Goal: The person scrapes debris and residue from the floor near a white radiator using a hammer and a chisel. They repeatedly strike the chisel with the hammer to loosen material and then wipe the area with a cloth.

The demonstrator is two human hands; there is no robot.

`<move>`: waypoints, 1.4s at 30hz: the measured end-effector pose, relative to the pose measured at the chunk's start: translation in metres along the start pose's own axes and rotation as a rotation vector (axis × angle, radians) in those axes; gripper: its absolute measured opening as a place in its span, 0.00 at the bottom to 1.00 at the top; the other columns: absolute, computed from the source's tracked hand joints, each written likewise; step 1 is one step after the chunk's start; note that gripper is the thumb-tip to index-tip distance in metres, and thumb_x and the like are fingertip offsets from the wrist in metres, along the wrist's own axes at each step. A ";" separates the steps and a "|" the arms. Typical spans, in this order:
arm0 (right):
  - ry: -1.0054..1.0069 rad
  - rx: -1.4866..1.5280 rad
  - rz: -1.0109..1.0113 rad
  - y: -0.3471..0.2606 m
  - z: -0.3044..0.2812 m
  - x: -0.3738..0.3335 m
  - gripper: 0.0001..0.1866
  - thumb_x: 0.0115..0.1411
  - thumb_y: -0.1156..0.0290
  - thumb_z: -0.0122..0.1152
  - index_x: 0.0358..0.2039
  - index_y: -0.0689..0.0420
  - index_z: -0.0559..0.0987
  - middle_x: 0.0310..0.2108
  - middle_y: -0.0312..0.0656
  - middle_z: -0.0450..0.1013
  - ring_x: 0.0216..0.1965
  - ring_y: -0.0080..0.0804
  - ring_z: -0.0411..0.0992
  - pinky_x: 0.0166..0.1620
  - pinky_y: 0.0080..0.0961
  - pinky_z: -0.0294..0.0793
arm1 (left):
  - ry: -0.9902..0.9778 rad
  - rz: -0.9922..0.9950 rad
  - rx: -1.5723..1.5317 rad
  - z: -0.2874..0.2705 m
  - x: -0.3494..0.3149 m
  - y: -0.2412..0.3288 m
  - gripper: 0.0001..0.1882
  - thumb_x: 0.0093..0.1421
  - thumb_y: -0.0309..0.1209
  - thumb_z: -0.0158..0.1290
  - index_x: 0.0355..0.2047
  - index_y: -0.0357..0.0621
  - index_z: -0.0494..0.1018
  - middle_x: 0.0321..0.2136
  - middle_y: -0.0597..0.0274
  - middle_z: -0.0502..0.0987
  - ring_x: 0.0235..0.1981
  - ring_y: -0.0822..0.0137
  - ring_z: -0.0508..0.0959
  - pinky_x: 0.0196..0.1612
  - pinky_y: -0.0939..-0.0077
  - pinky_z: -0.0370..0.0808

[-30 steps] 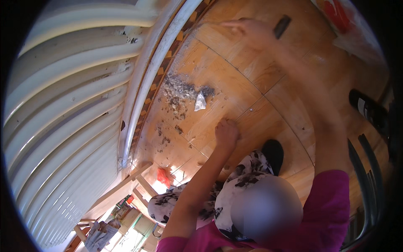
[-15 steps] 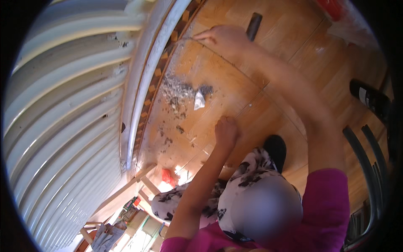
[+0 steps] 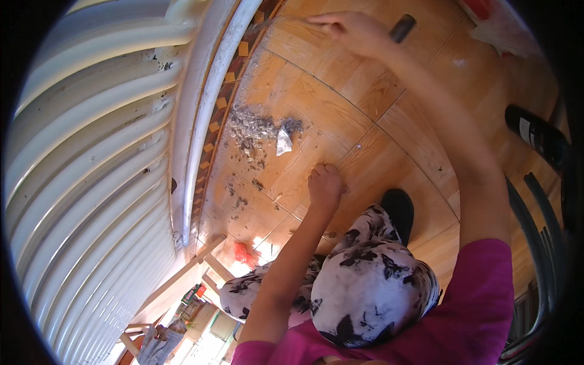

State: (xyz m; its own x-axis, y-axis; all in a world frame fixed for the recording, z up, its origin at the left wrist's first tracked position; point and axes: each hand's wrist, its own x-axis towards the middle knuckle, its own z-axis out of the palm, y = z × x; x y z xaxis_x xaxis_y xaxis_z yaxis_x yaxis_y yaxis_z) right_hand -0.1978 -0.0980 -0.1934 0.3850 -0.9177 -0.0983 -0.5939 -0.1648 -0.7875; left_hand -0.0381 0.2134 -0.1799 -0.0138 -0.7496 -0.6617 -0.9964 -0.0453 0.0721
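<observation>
My right hand [image 3: 359, 33] reaches far forward over the floor, closed round a thin-bladed tool with a dark round handle [image 3: 403, 28]. The handle sticks out behind the hand, and the slim blade points left to the tiled border strip [image 3: 243, 48] at the wall's foot; its exact tip shape is blurred. My left hand [image 3: 326, 185] is curled low over the floor by my knee, and whether anything is inside its fingers is hidden. Ahead of it lie a heap of grey debris [image 3: 250, 129] and a crumpled whitish scrap [image 3: 284, 142].
A ribbed pale metal shutter [image 3: 103, 164] and its light rail [image 3: 204, 121] run along the left. On the right stand a dark bottle [image 3: 535, 134] and dark chair tubing [image 3: 529, 213]. A red bag [image 3: 245, 254] and a wooden frame [image 3: 182, 271] are lower left.
My right hand has moved forward and a little right with the tool, its blade following further along the border strip. My left hand stays nearly in place.
</observation>
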 end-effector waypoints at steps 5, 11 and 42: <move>0.073 -0.114 -0.119 -0.004 0.014 -0.003 0.20 0.65 0.68 0.50 0.55 0.31 0.75 0.28 0.37 0.76 0.25 0.29 0.72 0.28 0.29 0.69 | 0.025 -0.004 0.027 -0.001 0.002 0.006 0.32 0.37 0.40 0.71 0.37 0.34 0.69 0.36 0.48 0.71 0.40 0.51 0.75 0.42 0.60 0.74; -0.088 -0.101 0.054 -0.021 0.030 -0.007 0.21 0.66 0.67 0.47 0.54 0.27 0.76 0.29 0.35 0.77 0.23 0.30 0.72 0.25 0.31 0.68 | 0.032 0.009 0.025 0.003 0.000 -0.002 0.32 0.37 0.40 0.72 0.36 0.35 0.69 0.37 0.48 0.71 0.40 0.52 0.75 0.42 0.60 0.74; 0.032 -0.175 0.006 -0.038 0.070 -0.040 0.24 0.66 0.69 0.46 0.58 0.24 0.71 0.36 0.40 0.76 0.31 0.37 0.74 0.32 0.33 0.73 | 0.064 -0.022 -0.024 0.021 0.006 -0.009 0.28 0.39 0.39 0.68 0.36 0.35 0.70 0.38 0.47 0.71 0.41 0.49 0.75 0.43 0.58 0.74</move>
State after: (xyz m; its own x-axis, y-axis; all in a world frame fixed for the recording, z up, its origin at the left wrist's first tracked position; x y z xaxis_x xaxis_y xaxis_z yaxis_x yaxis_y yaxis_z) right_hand -0.1412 -0.0292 -0.2025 0.3602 -0.9294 -0.0806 -0.7107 -0.2175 -0.6690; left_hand -0.0313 0.2231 -0.2007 0.0141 -0.7890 -0.6142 -0.9941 -0.0773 0.0764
